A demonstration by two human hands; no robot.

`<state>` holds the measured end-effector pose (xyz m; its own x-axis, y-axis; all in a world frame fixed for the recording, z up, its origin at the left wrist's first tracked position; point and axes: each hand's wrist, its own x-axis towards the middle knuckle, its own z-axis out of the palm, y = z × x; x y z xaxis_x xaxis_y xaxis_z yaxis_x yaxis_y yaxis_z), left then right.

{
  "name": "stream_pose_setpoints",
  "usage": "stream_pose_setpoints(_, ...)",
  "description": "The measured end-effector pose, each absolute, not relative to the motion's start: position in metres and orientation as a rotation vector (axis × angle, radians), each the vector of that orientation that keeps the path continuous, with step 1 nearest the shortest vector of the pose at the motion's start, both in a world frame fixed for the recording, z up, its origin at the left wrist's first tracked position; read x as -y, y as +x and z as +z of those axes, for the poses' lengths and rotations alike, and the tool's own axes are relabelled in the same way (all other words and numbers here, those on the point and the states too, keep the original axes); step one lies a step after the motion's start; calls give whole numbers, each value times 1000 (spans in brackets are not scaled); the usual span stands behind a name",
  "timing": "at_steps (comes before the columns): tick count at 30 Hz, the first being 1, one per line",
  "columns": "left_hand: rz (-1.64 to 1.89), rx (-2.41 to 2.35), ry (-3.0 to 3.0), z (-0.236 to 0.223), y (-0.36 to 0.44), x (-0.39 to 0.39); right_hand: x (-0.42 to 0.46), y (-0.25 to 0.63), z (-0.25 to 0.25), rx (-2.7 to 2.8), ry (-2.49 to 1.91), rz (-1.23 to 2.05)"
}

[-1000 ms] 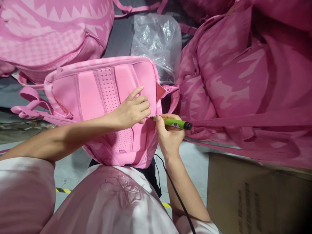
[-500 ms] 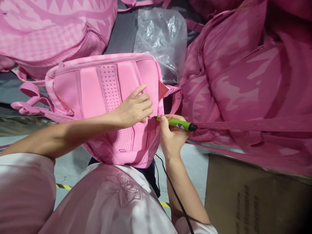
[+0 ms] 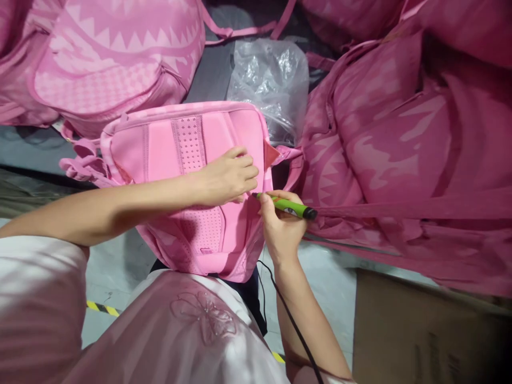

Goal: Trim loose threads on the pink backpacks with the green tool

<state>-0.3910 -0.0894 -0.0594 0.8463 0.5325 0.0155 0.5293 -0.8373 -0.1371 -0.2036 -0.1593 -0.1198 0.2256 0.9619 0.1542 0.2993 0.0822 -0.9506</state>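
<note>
A pink backpack [image 3: 160, 154] lies in front of me with its padded, perforated back panel facing up. My left hand [image 3: 234, 176] rests on that panel with its fingers curled in. Its fingertips come together near the panel's right side; whatever they pinch is too small to make out. In my right hand [image 3: 285, 232] is a green pen-shaped tool [image 3: 294, 208] with black ends and an eye printed on its side. The tool's dark tip points left, close beside my left fingertips. A red triangular patch [image 3: 271, 154] sits on the backpack's edge above the tool.
More pink backpacks [image 3: 124, 48] stand at the upper left, and a pile of pink backpacks [image 3: 400, 138] fills the right side. Between them lies a clear plastic bag [image 3: 270, 80]. A cardboard box [image 3: 420, 330] is at lower right. A black cable [image 3: 286, 306] hangs beside my right forearm.
The view has shifted slightly, so the surroundings sit lower in the picture. My left index finger, stretched out before, is now curled closer to the others. The tool stays in my right hand.
</note>
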Motion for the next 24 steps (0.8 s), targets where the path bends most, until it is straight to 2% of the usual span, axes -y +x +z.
stream_pose_setpoints(4,214,861,-2819,-33,-399,63,165,-198,-117,1246,-1416,782)
stream_pose_setpoints(7,289,1009,-2781,-8,-401,65,174,-199,-109,1317,-1238,779)
stream_pose_setpoints(14,137,1391,-2707,87,-410,179,205,-225,-40,1787,-684,241)
stream_pose_setpoints(16,25,1566,-2652,104,-420,213,217,-229,-16,1886,-631,195)
stream_pose_setpoints(19,-66,1832,-2630,98,-439,237,226,-234,-4,2063,-624,327)
stream_pose_setpoints(22,-29,2012,-2772,62,-457,222,215,-246,-28,2185,-725,458)
stream_pose_setpoints(24,-97,1946,-2762,37,-468,200,199,-254,-53,2214,-825,490)
